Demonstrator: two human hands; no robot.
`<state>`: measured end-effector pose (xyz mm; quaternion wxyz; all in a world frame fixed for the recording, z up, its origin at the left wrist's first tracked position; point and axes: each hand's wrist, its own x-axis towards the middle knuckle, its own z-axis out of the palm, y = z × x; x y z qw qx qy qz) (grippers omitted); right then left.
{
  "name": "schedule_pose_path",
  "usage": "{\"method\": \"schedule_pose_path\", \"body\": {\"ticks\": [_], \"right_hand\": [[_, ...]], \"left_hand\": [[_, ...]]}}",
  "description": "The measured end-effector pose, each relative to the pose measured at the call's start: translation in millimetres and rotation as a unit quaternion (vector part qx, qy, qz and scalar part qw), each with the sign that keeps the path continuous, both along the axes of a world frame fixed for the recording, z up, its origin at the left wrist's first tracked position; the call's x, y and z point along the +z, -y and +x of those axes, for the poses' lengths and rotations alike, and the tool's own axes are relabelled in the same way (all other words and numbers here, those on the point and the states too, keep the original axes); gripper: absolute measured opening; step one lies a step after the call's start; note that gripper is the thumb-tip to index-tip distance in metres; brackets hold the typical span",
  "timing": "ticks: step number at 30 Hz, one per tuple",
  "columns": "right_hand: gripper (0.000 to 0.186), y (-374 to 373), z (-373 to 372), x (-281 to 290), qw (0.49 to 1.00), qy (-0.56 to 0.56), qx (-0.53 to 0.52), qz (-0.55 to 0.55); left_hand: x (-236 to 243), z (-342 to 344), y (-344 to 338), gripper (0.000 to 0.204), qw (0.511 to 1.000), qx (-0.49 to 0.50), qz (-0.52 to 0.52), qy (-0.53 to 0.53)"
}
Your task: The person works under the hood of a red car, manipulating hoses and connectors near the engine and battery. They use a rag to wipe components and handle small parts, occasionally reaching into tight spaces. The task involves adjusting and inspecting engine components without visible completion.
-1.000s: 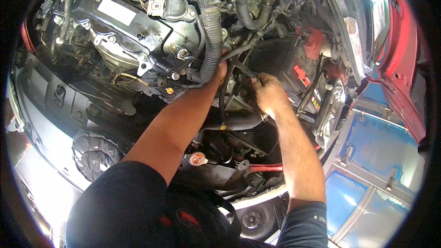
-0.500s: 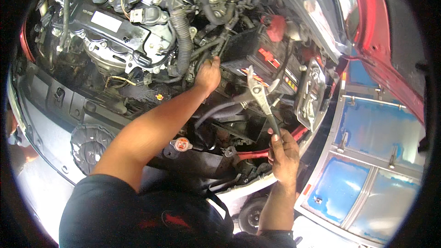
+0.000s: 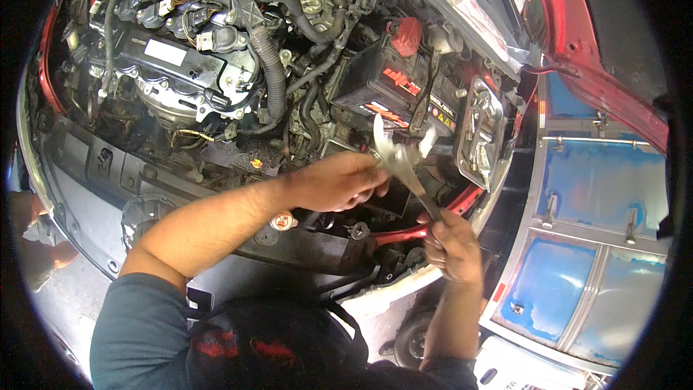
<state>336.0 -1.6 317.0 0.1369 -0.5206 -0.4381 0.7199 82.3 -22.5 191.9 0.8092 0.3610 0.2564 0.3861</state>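
Observation:
In my right hand (image 3: pixel 456 244) is the handle end of a pair of large metal pliers (image 3: pixel 413 182). Their jaws spread wide and point up toward the battery (image 3: pixel 382 76); the jaw end is blurred. My left hand (image 3: pixel 341 179) is closed, its fingers curled in beside the pliers' head, over the gap in front of the battery. Whatever those fingers hold, if anything, is hidden, and whether they touch the pliers is unclear.
The engine (image 3: pixel 177 65) with hoses and wiring fills the upper left. A metal tray (image 3: pixel 482 133) of small parts sits right of the battery. A radiator cap (image 3: pixel 283 221) lies below my left forearm. The raised red hood (image 3: pixel 577 36) and a blue-and-metal cabinet (image 3: pixel 556 274) are at right.
My left hand has come up from between engine and battery, toward me and right, beside the pliers' head. My right hand still holds the pliers, shifted slightly.

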Motion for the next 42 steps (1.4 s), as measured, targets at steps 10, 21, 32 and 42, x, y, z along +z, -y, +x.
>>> {"method": "schedule_pose_path", "body": {"ticks": [10,21,32,42], "right_hand": [[0.041,47,-45,-116,0.996,-0.044,0.016,0.080],[0.047,-28,-80,-102,0.962,-0.170,0.020,-0.214],[0.056,-128,-178,-142,0.973,-0.023,0.092,-0.211],[0.063,-148,-213,-142,0.986,-0.092,-0.031,-0.137]], "left_hand": [[-16,58,12,0.039,0.926,0.367,-0.050,-0.078],[-78,29,-26,0.055,0.934,0.284,-0.076,-0.204],[-163,-8,-90,0.033,0.874,0.392,-0.231,-0.168],[-146,-14,-116,0.027,0.838,0.396,-0.356,0.123]]}}
